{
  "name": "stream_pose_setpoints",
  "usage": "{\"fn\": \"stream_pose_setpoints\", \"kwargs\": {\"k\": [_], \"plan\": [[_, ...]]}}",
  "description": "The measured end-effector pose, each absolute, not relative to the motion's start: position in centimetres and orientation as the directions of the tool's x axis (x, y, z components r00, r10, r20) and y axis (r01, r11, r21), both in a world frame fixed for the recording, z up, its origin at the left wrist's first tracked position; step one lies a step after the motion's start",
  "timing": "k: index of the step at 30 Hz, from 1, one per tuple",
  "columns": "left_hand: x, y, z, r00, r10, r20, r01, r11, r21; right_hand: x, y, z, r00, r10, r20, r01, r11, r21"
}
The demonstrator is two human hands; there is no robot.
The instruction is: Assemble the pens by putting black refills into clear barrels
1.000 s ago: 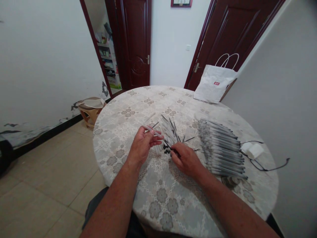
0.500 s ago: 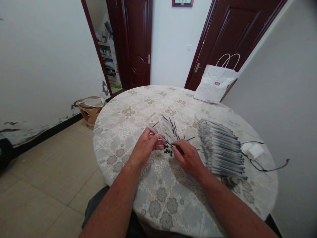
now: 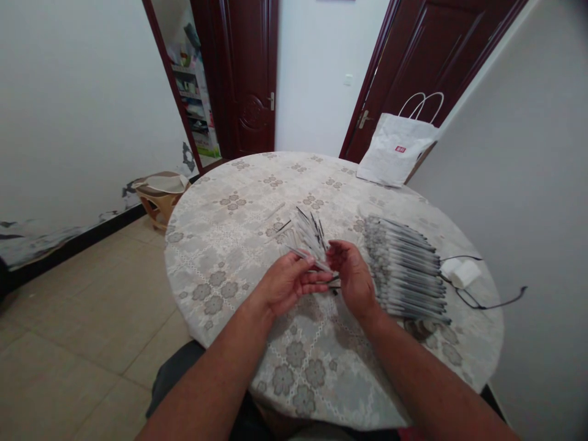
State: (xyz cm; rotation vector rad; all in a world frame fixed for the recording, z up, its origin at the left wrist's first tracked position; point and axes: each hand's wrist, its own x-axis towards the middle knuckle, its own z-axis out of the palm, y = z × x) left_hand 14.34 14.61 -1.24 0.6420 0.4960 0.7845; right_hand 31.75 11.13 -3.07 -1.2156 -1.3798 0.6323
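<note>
In my left hand (image 3: 287,283) a slim translucent pen barrel (image 3: 321,264) is pinched between thumb and forefinger, with the other fingers stretched out below it. My right hand (image 3: 353,272) is curled just beside the barrel's right end, fingertips bent inward; whatever they may grip is hidden. Just beyond both hands lies a loose pile of clear pen barrels (image 3: 304,231) mixed with thin black refills (image 3: 315,223). Small black pieces show partly beneath my fingers. To the right, many pens (image 3: 413,269) lie side by side in a thick row, their dark ends pointing right.
The round table (image 3: 215,236) wears a flowered cloth. At its right edge are eyeglasses (image 3: 482,305) and a small white object (image 3: 462,271). A white paper bag (image 3: 395,150) stands at the back right. A wooden stool (image 3: 158,196) is on the floor at left.
My right hand has turned upright and shifted away from the barrel's end. My left hand has moved right with the barrel. The view has tilted slightly.
</note>
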Motion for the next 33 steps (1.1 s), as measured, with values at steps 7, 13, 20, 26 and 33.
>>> {"fn": "stream_pose_setpoints", "kwargs": {"k": [7,13,20,26,33], "plan": [[12.4,17.3,-0.8,0.275,0.911,-0.308,-0.739,0.406,0.538,35.2,12.5,-2.5,0.077,0.906,0.416,0.732,0.232,-0.64],[13.1,17.0,-1.3,0.213,0.941,-0.262,-0.729,0.331,0.598,34.6,12.0,-3.2,-0.262,0.922,0.285,0.851,0.36,-0.383],[13.3,16.8,-1.4,0.204,0.953,-0.222,-0.696,0.301,0.652,32.7,11.8,-3.6,-0.31,0.935,0.173,0.905,0.346,-0.247],[13.4,16.8,-1.9,0.216,0.957,-0.193,-0.666,0.289,0.688,32.4,11.8,-3.3,-0.215,0.929,0.302,0.84,0.333,-0.428],[13.8,16.2,-1.6,0.342,0.92,-0.193,-0.578,0.368,0.729,32.3,11.5,-2.8,0.082,0.972,0.222,0.427,0.167,-0.889]]}}
